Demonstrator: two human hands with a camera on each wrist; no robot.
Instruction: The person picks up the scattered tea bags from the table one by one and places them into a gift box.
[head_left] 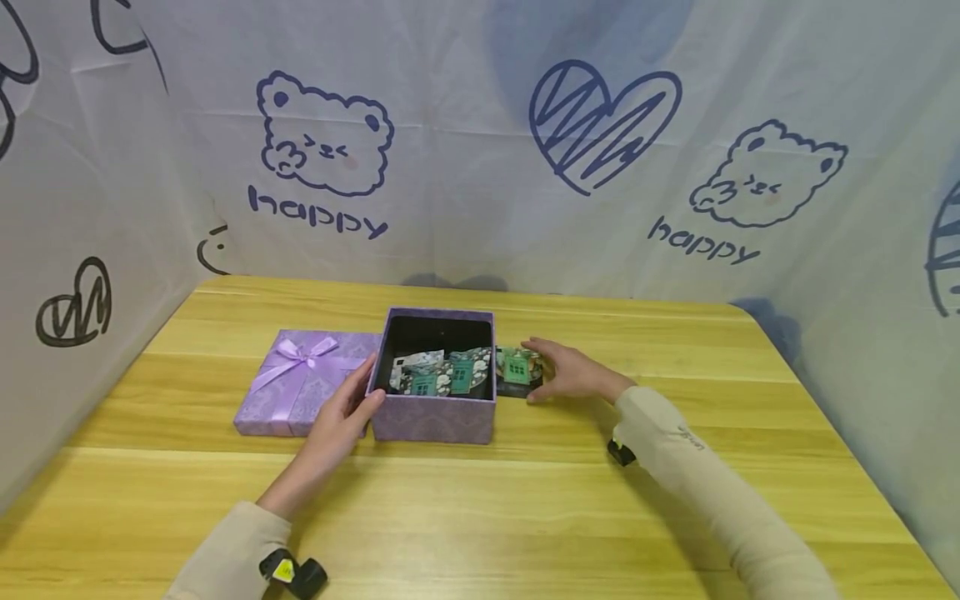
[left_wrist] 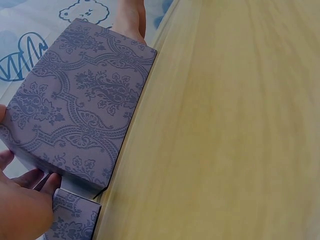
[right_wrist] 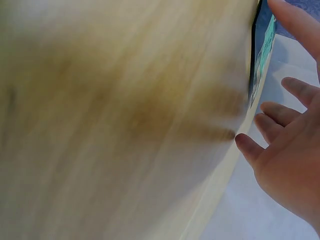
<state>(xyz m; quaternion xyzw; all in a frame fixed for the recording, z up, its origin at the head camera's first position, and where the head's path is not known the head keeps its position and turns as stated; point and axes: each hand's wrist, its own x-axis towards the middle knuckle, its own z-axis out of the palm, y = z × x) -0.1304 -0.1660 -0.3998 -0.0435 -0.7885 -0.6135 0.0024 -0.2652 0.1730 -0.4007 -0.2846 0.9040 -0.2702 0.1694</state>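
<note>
An open purple patterned gift box (head_left: 432,419) stands mid-table, several dark, flower-printed packets (head_left: 462,373) with green labels inside. My left hand (head_left: 341,421) grips its left side, thumb at the front corner of the rim, as the left wrist view also shows with fingers against the box wall (left_wrist: 85,100). Right of the box lies another flat dark packet (head_left: 517,367) with a green print, partly hidden by the box wall. Around this packet's right end my right hand (head_left: 573,372) spreads its thumb and fingers; in the right wrist view the fingers (right_wrist: 295,90) are apart, the packet's edge (right_wrist: 260,60) near the thumb.
The purple lid (head_left: 296,379) with a ribbon bow lies left of the box, against its side. Beyond the wooden table (head_left: 480,517) hangs a white cloth (head_left: 450,158) with bear and heart drawings, closing in the back and sides.
</note>
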